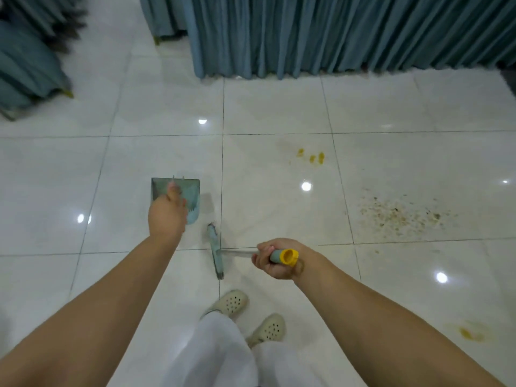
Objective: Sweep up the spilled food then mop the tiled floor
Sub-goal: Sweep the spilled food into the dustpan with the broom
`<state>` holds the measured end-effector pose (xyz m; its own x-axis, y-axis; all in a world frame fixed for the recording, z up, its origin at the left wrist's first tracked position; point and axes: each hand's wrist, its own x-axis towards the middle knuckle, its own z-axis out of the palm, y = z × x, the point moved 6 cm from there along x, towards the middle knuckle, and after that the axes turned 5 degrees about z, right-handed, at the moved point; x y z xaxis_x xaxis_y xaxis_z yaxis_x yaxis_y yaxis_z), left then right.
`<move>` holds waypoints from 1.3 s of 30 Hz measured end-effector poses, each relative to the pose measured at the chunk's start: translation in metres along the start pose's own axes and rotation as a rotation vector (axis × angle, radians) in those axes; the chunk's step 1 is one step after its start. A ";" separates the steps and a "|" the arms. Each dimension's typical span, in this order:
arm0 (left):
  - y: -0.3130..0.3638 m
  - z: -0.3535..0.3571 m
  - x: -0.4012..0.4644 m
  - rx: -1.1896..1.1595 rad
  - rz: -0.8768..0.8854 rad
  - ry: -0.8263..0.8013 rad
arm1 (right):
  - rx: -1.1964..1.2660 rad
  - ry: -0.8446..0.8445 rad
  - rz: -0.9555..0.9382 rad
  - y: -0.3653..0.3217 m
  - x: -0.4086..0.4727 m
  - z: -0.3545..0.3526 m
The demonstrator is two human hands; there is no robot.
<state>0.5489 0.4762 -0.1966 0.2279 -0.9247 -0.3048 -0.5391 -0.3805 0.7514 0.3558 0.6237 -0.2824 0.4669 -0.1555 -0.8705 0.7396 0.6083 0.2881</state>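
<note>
Glossy white floor tiles (279,107) fill the room, throwing back ceiling lights, with teal pleated curtains (335,34) hanging down to them on the far side. Take the dustpan (192,196) as the marker: it hangs close to the floor in front of the person, held by the left hand (167,216), whose fingers curl round its upright handle. Just to the right of the dustpan and nearer the person's feet, the broom head (215,251) rests on the tiles. Its handle runs right into the right hand (275,258), fingers wrapped tight around the grip just below the yellow end cap (289,256).

Well to the right of the dustpan lies the spilled food (402,215), a scatter of brownish crumbs spread across one tile, apparently untouched. Beyond it, towards the curtains, sit a few yellow stains (312,157); another yellow smear (470,332) lies further right, near the person's side.

By my reckoning nothing has been swept yet. The pan looks empty, the crumbs remain, and the mopping is all still to do. No mop is in sight.
</note>
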 end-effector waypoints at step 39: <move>0.057 0.234 -0.136 -0.144 0.135 -0.442 | 0.362 0.058 -0.506 -0.122 -0.177 -0.290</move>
<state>0.2977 0.5788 -0.2487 -0.2195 -0.8920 -0.3953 -0.4150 -0.2813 0.8653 0.0425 0.8023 -0.2792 -0.0042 -0.3062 -0.9519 0.9845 0.1659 -0.0577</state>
